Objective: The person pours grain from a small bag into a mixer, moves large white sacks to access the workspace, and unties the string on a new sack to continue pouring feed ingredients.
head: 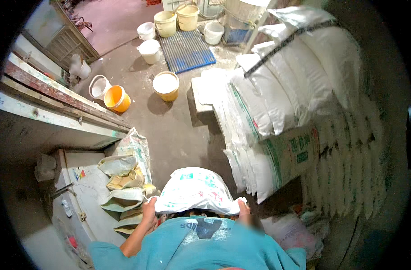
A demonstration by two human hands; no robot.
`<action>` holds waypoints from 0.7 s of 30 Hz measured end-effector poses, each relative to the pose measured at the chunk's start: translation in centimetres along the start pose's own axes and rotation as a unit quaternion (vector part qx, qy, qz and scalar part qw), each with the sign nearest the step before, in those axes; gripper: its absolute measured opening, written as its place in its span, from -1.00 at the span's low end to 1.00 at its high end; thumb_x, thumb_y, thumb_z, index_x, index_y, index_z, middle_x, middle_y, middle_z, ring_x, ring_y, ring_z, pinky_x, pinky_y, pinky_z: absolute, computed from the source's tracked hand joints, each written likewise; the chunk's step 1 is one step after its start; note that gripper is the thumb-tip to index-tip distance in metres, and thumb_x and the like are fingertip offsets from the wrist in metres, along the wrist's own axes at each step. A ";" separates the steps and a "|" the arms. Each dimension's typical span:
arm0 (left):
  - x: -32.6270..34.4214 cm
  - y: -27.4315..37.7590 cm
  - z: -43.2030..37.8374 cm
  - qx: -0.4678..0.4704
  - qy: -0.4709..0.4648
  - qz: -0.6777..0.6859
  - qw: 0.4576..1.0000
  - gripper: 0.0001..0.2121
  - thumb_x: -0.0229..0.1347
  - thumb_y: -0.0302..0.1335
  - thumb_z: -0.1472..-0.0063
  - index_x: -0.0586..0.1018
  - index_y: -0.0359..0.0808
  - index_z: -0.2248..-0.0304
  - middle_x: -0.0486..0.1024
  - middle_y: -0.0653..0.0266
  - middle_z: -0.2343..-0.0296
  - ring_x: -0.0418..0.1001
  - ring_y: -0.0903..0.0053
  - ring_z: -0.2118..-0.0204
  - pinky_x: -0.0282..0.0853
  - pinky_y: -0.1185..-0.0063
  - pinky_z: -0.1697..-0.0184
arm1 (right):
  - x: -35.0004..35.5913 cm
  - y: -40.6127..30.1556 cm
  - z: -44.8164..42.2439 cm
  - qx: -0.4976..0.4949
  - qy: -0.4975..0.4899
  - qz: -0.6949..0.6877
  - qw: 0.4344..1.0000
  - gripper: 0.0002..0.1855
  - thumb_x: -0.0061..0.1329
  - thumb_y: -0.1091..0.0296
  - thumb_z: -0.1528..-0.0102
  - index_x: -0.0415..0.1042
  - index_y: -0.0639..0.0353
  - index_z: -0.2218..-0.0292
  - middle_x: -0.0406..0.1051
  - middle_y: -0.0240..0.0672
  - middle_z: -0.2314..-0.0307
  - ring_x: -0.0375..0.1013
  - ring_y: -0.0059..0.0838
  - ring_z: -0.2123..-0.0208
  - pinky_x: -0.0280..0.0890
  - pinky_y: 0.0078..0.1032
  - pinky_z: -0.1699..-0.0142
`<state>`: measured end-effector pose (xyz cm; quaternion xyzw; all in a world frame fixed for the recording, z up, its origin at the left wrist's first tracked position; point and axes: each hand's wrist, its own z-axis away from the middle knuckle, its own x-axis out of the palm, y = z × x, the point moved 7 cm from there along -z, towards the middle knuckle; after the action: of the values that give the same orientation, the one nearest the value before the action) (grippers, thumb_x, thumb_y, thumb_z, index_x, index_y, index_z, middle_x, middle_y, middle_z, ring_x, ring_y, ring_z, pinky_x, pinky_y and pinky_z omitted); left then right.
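Observation:
A plump white woven sack (195, 189) with green and red printing is held in front of my body. My left hand (149, 213) grips its near left corner. The near right corner is gripped by my right hand (244, 212), which is partly blurred. The sack's near edge sags between both hands, close against my blue shirt (198, 243). What lies beneath the sack is hidden.
Stacked white sacks (293, 77) rise on the right. Open bags (122, 199) stand along a white chest freezer (94, 189) on the left. Ahead are a filled bucket (166, 86), an orange bucket (117, 98), several white buckets (149, 51) and a ridged blue pallet (188, 50).

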<state>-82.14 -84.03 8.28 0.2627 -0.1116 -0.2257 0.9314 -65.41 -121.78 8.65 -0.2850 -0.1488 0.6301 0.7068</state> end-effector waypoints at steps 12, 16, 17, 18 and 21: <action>12.4 22.3 -11.1 0.146 0.082 -0.001 0.986 -0.80 0.01 -0.45 -0.13 0.48 -0.44 0.34 0.47 0.19 0.44 0.46 0.48 0.42 0.36 0.53 0.35 | 21.4 -16.7 -16.8 -0.296 -0.158 0.100 0.937 -0.69 -0.03 0.15 -0.03 0.42 0.24 0.31 0.43 -0.29 0.41 0.39 -0.46 0.35 0.22 -0.47 0.13; 21.7 31.9 -14.8 0.170 0.033 -0.031 0.984 -0.81 -0.02 -0.44 -0.16 0.48 -0.42 0.34 0.46 0.27 0.44 0.45 0.54 0.42 0.34 0.59 0.35 | 27.9 -23.5 -16.8 -0.010 -0.248 -0.251 0.936 -0.68 -0.04 0.17 -0.04 0.39 0.19 0.24 0.43 -0.32 0.33 0.40 -0.43 0.24 0.22 -0.45 0.08; 24.0 33.9 -16.4 0.155 -0.001 -0.065 0.986 -0.82 -0.02 -0.45 -0.16 0.48 -0.42 0.34 0.47 0.27 0.44 0.45 0.55 0.42 0.34 0.59 0.35 | 27.9 -24.2 -17.8 -0.028 -0.246 -0.212 0.946 -0.67 -0.04 0.16 -0.04 0.38 0.18 0.22 0.42 -0.31 0.31 0.39 -0.41 0.22 0.22 -0.42 0.07; 26.0 35.7 -17.7 0.137 -0.032 -0.099 0.985 -0.82 -0.03 -0.45 -0.16 0.48 -0.42 0.34 0.47 0.28 0.44 0.45 0.56 0.42 0.34 0.60 0.35 | 28.0 -24.6 -18.6 -0.042 -0.243 -0.170 0.954 -0.65 -0.03 0.16 -0.04 0.36 0.17 0.20 0.41 -0.31 0.29 0.38 -0.39 0.21 0.22 -0.40 0.05; 33.7 40.9 -23.5 0.136 -0.095 -0.172 0.971 -0.81 -0.02 -0.45 -0.16 0.50 -0.42 0.34 0.48 0.30 0.44 0.42 0.61 0.41 0.32 0.62 0.32 | 28.6 -23.7 -21.2 0.056 -0.097 -0.280 0.953 -0.58 -0.03 0.14 -0.03 0.30 0.17 0.13 0.38 -0.28 0.22 0.36 -0.35 0.17 0.23 -0.37 0.05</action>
<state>-30.21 -58.74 13.72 0.3791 -0.1828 -0.3891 0.8195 -29.64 -99.45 1.53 -0.1291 -0.2548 0.4392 0.8518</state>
